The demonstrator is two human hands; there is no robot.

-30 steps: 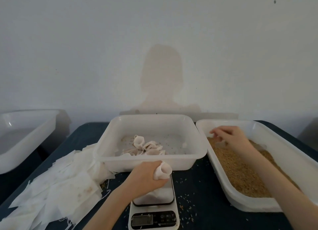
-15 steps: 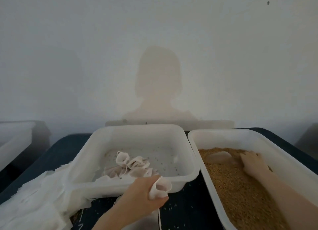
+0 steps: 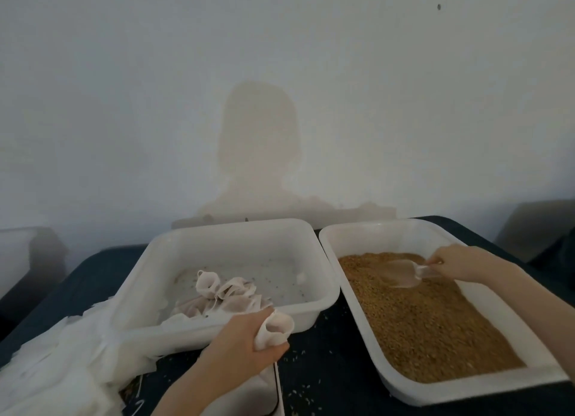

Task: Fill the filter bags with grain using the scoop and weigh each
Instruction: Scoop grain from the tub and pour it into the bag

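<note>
Gripping a clear scoop by its handle, the right hand holds it over grain in the right tub. The left hand clutches an open filter bag just before the middle tub, where filled bags lie.

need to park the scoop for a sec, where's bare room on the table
Bare cloth shows in the gap between the middle tub and the grain tub, with spilled grains. Left is crowded: empty filter bags pile against the tub. The scale sits below the left hand.
</note>
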